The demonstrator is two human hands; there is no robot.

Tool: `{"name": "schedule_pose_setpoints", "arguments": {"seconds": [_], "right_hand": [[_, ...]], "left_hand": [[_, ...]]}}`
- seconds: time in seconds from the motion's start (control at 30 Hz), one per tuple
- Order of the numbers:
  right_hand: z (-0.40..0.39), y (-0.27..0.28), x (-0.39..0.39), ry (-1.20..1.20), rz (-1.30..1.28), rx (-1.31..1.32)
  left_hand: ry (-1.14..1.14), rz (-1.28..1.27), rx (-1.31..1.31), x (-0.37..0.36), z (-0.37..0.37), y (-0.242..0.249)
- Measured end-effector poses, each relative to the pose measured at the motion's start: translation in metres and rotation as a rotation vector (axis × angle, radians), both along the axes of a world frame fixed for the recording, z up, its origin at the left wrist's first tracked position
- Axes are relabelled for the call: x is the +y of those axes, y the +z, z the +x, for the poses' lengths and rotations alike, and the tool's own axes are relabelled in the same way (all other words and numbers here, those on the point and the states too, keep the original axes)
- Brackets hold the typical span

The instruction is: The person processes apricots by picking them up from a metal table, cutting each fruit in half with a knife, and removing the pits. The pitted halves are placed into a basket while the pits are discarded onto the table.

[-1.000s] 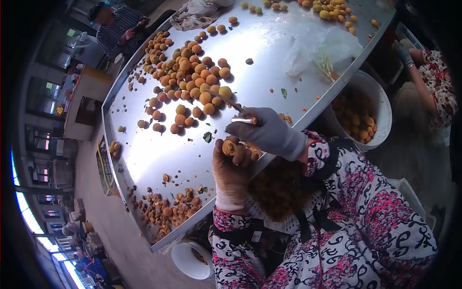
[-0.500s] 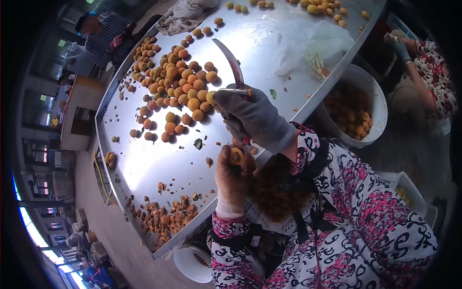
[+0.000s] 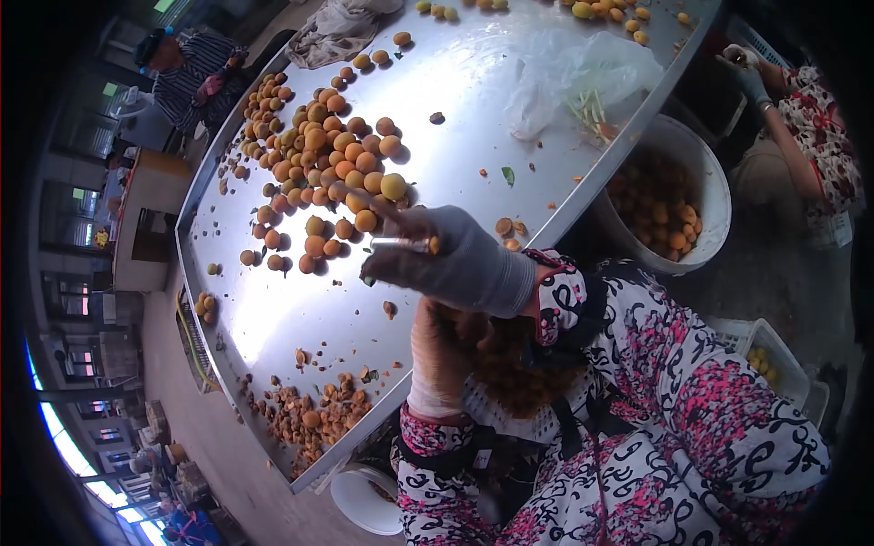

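My right hand (image 3: 455,264), in a grey glove, is closed around a knife (image 3: 401,244). The knife's metal part shows at the fingers; its curved blade is smeared by motion towards the apricot pile (image 3: 341,159). Just below, my left hand (image 3: 442,359) wears a pale, stained glove with fingers curled. The right hand partly covers it, and whatever lies in its fingers is hidden. Beside the left hand, under the table edge, sits a white perforated crate (image 3: 487,400) of dark orange fruit pieces. Some cut apricot pieces (image 3: 505,227) lie on the table past my right hand.
The metal table (image 3: 464,82) holds a heap of pits and scraps (image 3: 314,414), a clear plastic bag (image 3: 583,77) and a cloth (image 3: 332,36). A white bucket of apricots (image 3: 710,209) and a co-worker's gloved hand (image 3: 751,82) are right; another person (image 3: 196,77) stands far left.
My right hand has moved down and left, over my left fingers, and the knife has swung lower. The opened apricot seen in my left hand is now out of sight.
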State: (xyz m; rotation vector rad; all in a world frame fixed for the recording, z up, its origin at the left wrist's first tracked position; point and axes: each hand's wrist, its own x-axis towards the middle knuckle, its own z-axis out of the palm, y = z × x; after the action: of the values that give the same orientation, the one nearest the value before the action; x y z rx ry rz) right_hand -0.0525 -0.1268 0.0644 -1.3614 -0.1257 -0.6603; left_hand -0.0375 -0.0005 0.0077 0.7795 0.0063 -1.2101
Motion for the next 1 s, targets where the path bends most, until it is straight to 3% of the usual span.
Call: {"name": "schedule_pose_setpoints", "arguments": {"seconds": [0.03,0.1,0.17,0.2,0.23,0.27,0.3,0.37,0.4,0.47,0.5,0.53,0.57,0.6,0.67,0.7,0.77,0.8,0.83,0.87,0.9,0.97,1.0], "right_hand": [[-0.007,0.004,-0.001,0.142,0.001,-0.01],[-0.003,0.004,0.004,0.045,-0.148,-0.088],[-0.007,0.014,-0.003,0.118,0.301,0.222],[-0.012,0.02,-0.013,0.243,0.472,0.216],[-0.005,0.014,-0.013,0.198,0.599,0.258],[-0.002,0.006,-0.014,0.257,0.673,0.23],[0.0,0.0,-0.015,0.315,0.746,0.202],[0.002,-0.005,-0.014,0.342,0.816,0.196],[0.002,-0.006,-0.014,0.364,0.887,0.189],[0.002,-0.008,-0.011,0.402,0.898,0.141],[0.003,-0.007,-0.01,0.438,0.905,0.086],[0.003,-0.002,-0.004,0.444,0.906,0.088],[0.002,0.005,0.005,0.296,0.697,0.216],[0.001,0.009,0.01,0.147,0.483,0.337],[-0.001,0.011,0.007,0.189,0.553,0.311],[-0.002,0.011,0.006,0.23,0.621,0.282],[0.0,0.007,0.002,0.226,0.706,0.27],[-0.001,0.006,0.001,0.265,0.692,0.25],[0.0,0.012,0.001,0.305,0.679,0.229],[-0.002,0.02,0.01,0.146,0.534,0.306],[0.02,-0.012,0.033,-0.305,-0.075,-0.189],[0.0,-0.005,0.028,0.106,-0.658,-0.118],[0.0,-0.014,0.049,0.105,-0.655,-0.116]], "left_hand": [[0.097,0.14,-0.018,-0.001,-0.004,0.005],[0.192,0.268,-0.105,-0.012,-0.014,0.018],[0.29,0.399,-0.193,-0.008,-0.011,0.015],[0.118,0.077,-0.115,0.004,-0.001,0.004],[-0.053,-0.245,-0.039,0.012,0.004,-0.005],[0.02,0.002,-0.149,0.016,0.002,-0.013],[0.024,0.003,-0.15,0.013,-0.002,-0.008],[0.162,0.277,-0.428,0.003,-0.008,0.008],[0.165,0.279,-0.425,0.002,-0.003,0.003],[-0.152,-0.555,0.234,0.004,0.006,-0.011],[-0.145,-0.555,0.231,0.004,0.002,-0.002],[-0.008,-0.216,0.002,0.001,-0.006,0.016],[0.124,0.128,-0.22,0.0,-0.01,0.025],[0.124,0.13,-0.219,0.001,-0.007,0.024],[0.055,-0.029,0.262,0.001,0.003,0.019],[0.056,-0.027,0.262,0.001,0.006,0.014],[-0.111,-0.46,0.291,0.002,0.01,0.005],[-0.109,-0.46,0.292,0.002,0.004,0.012],[0.029,-0.132,-0.15,0.0,-0.007,0.027],[0.166,0.206,-0.585,-0.001,-0.013,0.034],[0.168,0.207,-0.584,-0.079,0.052,0.031],[0.22,0.221,-0.621,-0.05,0.042,0.012],[0.243,0.229,-0.64,-0.025,0.028,0.003]]}}
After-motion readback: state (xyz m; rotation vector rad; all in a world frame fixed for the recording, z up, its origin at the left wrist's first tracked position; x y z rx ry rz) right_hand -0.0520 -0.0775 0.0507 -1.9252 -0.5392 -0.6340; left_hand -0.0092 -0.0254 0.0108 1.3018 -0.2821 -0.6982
